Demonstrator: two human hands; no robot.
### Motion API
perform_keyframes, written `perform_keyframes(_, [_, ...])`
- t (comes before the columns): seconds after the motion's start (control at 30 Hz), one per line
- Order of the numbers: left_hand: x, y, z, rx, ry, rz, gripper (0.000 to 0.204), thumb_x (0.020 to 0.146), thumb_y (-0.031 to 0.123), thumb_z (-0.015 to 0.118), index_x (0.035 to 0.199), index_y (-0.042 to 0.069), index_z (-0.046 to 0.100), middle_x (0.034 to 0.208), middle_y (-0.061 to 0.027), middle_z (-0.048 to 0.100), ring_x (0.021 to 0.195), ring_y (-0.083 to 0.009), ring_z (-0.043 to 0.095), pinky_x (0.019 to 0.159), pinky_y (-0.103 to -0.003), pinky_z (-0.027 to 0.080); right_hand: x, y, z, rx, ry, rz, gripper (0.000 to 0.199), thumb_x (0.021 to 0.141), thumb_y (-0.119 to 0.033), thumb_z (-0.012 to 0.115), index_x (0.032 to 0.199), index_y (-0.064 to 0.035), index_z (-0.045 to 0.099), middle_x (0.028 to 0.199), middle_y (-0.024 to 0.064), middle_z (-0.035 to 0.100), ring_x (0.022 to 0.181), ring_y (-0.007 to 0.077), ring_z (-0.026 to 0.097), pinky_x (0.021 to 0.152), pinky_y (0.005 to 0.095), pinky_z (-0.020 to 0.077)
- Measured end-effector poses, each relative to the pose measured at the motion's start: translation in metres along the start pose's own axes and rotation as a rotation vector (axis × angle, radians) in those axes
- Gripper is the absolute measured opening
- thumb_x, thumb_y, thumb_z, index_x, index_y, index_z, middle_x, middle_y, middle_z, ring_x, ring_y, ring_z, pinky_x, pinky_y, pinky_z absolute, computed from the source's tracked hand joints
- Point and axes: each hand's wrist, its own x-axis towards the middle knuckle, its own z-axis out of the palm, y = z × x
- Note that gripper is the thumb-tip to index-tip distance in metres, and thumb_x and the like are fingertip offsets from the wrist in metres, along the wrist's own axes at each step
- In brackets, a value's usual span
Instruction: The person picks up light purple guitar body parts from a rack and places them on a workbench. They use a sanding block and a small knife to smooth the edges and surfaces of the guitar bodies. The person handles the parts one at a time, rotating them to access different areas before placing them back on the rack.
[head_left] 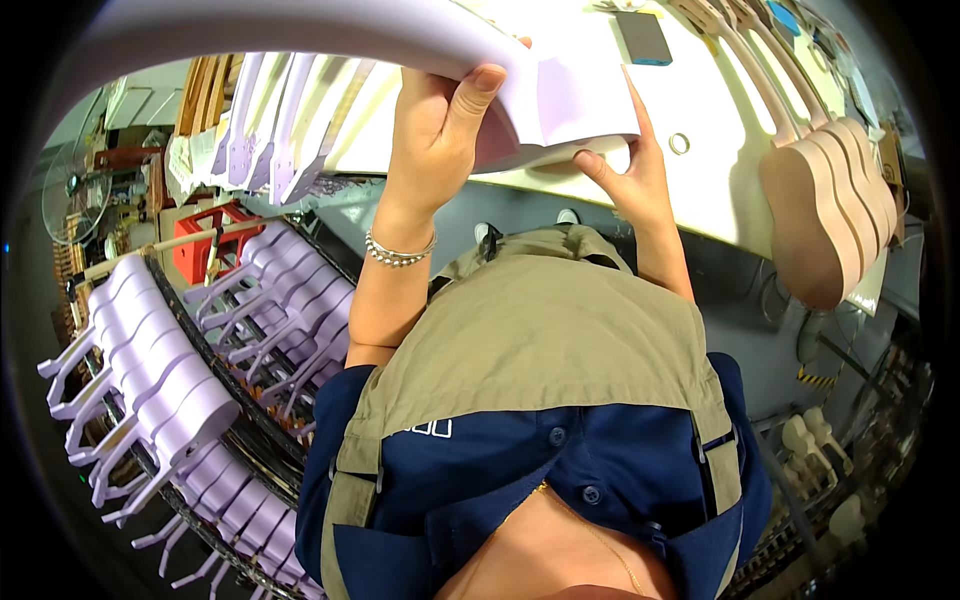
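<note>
A lilac ukulele is raised close before me over the white worktable, its near part sweeping out at the upper left. My left hand is closed on it, with the thumb pressed on the lilac surface and most fingers hidden behind. At the other end, my right hand holds the edge between a spread thumb and forefinger; its other fingers are hidden. A beaded bracelet circles my left wrist.
Bare-wood ukuleles overhang the worktable at right. A small ring and a dark block lie on it. Lilac headstocks project at left. Racked lilac ukuleles stand at my left, near a red crate.
</note>
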Motion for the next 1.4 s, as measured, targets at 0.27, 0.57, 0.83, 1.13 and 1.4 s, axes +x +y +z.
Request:
perform_keyframes(0.27, [0.022,-0.005,0.017,0.042,-0.083,-0.045,0.032,0.089,0.025,0.056,0.106,-0.001,0.045,0.093,-0.0078,0.056,0.09,-0.0166,0.054,0.082,-0.028,0.041,-0.004,0.009,-0.008,0.221,0.095,0.148,0.089,0.065,-0.02,0.076,0.139,-0.0087,0.028,0.12,0.0159,0.051,0.112,0.0249,0.049,0.099,0.0395,0.0341])
perform_keyframes(0.57, [0.058,0.0,0.072,0.225,-0.346,-0.063,0.03,0.088,0.021,0.059,0.103,-0.002,0.047,0.087,-0.0069,0.055,0.079,-0.0141,0.052,0.072,-0.026,0.043,-0.026,0.018,-0.026,0.283,0.336,0.161,0.081,0.07,-0.006,0.071,0.138,-0.0025,0.026,0.121,0.0123,0.049,0.111,0.0197,0.047,0.094,0.032,0.0376])
perform_keyframes(0.83, [0.068,-0.01,0.115,0.313,-0.491,0.092,0.03,0.086,0.027,0.06,0.097,0.001,0.049,0.076,-0.0074,0.053,0.058,-0.0122,0.049,0.055,-0.026,0.043,-0.044,0.034,-0.039,0.344,0.472,0.091,0.058,0.076,-0.018,0.07,0.122,-0.0002,0.04,0.11,0.0077,0.053,0.104,0.0172,0.048,0.093,0.0327,0.035])
perform_keyframes(1.13, [0.067,-0.016,0.083,-0.047,-0.321,-0.059,0.025,0.087,0.012,0.059,0.105,0.0,0.047,0.084,-0.0071,0.058,0.078,-0.0144,0.06,0.069,-0.026,0.05,-0.038,0.015,-0.032,0.166,0.425,0.092,0.084,0.067,-0.018,0.076,0.136,-0.0074,0.031,0.121,0.011,0.047,0.112,0.0235,0.046,0.096,0.035,0.0361])
perform_keyframes(1.4, [0.04,-0.01,0.01,-0.092,-0.274,0.118,0.04,0.09,0.038,0.047,0.106,0.002,0.042,0.093,-0.0139,0.057,0.096,-0.0319,0.058,0.091,-0.044,0.043,-0.036,-0.015,0.004,-0.311,0.323,-0.109,0.085,0.053,-0.026,0.083,0.125,-0.009,0.041,0.12,0.0102,0.044,0.113,0.0285,0.042,0.104,0.0506,0.0201])
